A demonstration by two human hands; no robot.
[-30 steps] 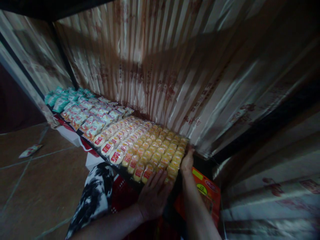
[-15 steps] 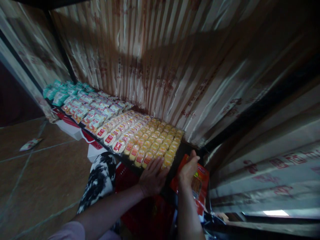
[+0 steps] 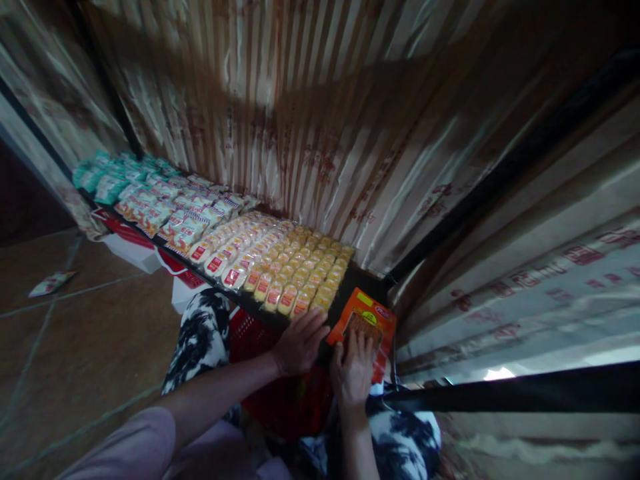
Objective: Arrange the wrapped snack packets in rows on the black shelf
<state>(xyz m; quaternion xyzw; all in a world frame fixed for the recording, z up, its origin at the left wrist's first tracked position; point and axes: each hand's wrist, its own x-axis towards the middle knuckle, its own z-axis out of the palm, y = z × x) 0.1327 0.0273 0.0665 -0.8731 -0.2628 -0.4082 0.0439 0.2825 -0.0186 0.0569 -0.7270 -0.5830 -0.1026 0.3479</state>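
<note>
My left hand (image 3: pixel 301 340) rests with fingers stretched out at the front edge of the yellow wrapped snack cakes (image 3: pixel 305 270), its fingertips at the nearest row. An orange snack packet (image 3: pixel 383 320) with a brown picture and yellow labels lies flat at the right end of the dark shelf (image 3: pixel 367 283). On its lower part lies my right hand (image 3: pixel 355 367), fingers extended and holding nothing. Left of the yellow cakes stand rows of white wrapped snack cakes (image 3: pixel 235 250) with red labels.
Farther left on the shelf are white-and-orange snack bags (image 3: pixel 185 227) and teal snack bags (image 3: pixel 110 187). Red baskets (image 3: pixel 300 400) and white boxes (image 3: pixel 133 253) sit below. A packet (image 3: pixel 53 283) lies on the floor. Dark poles (image 3: pixel 460 207) and printed sheeting (image 3: pixel 280 120) enclose the shelf.
My right hand has moved back toward me and flattened onto the orange packet, uncovering its upper part. My left hand stays at the cakes' front edge. The view has shifted slightly.
</note>
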